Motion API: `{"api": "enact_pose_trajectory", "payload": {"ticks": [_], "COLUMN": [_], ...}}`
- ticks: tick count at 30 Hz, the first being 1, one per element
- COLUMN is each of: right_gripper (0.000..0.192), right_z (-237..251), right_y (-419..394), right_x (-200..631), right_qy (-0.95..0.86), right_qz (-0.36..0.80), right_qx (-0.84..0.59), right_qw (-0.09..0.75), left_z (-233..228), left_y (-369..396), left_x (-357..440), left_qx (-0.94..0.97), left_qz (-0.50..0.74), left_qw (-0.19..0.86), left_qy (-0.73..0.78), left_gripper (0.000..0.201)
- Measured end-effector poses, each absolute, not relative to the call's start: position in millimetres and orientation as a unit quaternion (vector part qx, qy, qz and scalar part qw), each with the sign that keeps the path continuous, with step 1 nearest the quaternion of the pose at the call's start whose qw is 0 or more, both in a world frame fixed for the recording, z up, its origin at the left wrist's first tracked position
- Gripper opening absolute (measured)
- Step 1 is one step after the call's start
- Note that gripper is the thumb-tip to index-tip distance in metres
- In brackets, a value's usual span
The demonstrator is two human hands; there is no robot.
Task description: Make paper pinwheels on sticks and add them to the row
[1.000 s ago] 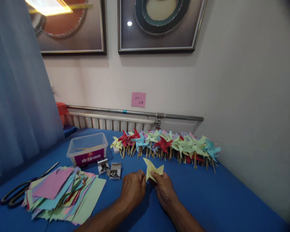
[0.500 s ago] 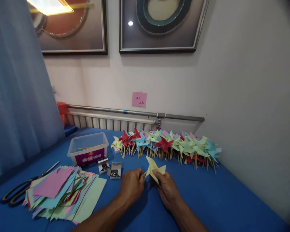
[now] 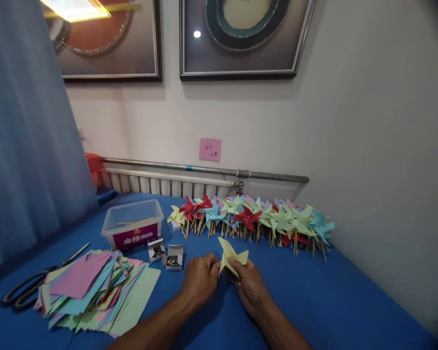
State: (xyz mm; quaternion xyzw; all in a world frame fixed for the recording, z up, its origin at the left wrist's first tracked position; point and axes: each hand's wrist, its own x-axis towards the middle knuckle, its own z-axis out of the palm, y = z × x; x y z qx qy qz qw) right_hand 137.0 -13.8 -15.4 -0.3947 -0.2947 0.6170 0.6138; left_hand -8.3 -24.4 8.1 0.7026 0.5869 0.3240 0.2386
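Barely shifted since before, my left hand (image 3: 200,282) and right hand (image 3: 248,284) pinch the yellow paper pinwheel (image 3: 230,256) (fingers closed tight).

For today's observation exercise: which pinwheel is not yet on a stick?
The yellow pinwheel, pinched between left hand and right hand; the row of pinwheels by the wall all have sticks.

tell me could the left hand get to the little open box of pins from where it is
Probably yes. The left hand pinches the yellow pinwheel beside the open pin box, with only bare blue table between them, but it would have to let go first.
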Motion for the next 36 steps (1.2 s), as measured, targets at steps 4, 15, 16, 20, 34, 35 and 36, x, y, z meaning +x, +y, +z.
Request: {"api": "enact_pose_trajectory", "payload": {"ticks": [4, 15, 16, 20, 34, 35, 36], "right_gripper": [0.038, 0.041, 0.039, 0.038, 0.041, 0.042, 0.042], "right_z": [-12.5, -13.3, -13.0, -13.6, -15.8, -15.6, -15.5], "right_y": [-14.8, -17.6, -17.6, -16.2, -13.7, -14.0, -14.3], "right_x": [138.0, 131.4, 131.2, 131.8, 133.4, 133.3, 133.2], "right_qy": [-0.294, -0.292, -0.294, -0.287, -0.279, -0.278, -0.277], "right_qz": [0.618, 0.62, 0.621, 0.618, 0.616, 0.616, 0.617], "right_qx": [-0.392, -0.394, -0.392, -0.392, -0.395, -0.396, -0.396], "right_qw": [0.615, 0.612, 0.612, 0.618, 0.622, 0.622, 0.622], "left_z": [7.6, 8.7, 8.9, 9.2, 7.6, 7.9, 8.2], "left_y": [-23.6, -24.6, -24.6, -24.2, -24.6, -24.5, -24.3], "left_x": [-8.9, -8.0, -7.8, -7.5, -7.9, -8.1, -8.3], "left_qx": [0.705, 0.703, 0.702, 0.701, 0.7, 0.699, 0.698], "left_qz": [0.325, 0.311, 0.308, 0.293, 0.302, 0.304, 0.306], "left_qw": [0.24, 0.22, 0.218, 0.211, 0.202, 0.205, 0.21], "left_qy": [0.583, 0.6, 0.604, 0.615, 0.614, 0.614, 0.613], "left_gripper": [0.024, 0.019, 0.019, 0.019, 0.02, 0.02, 0.02]}}
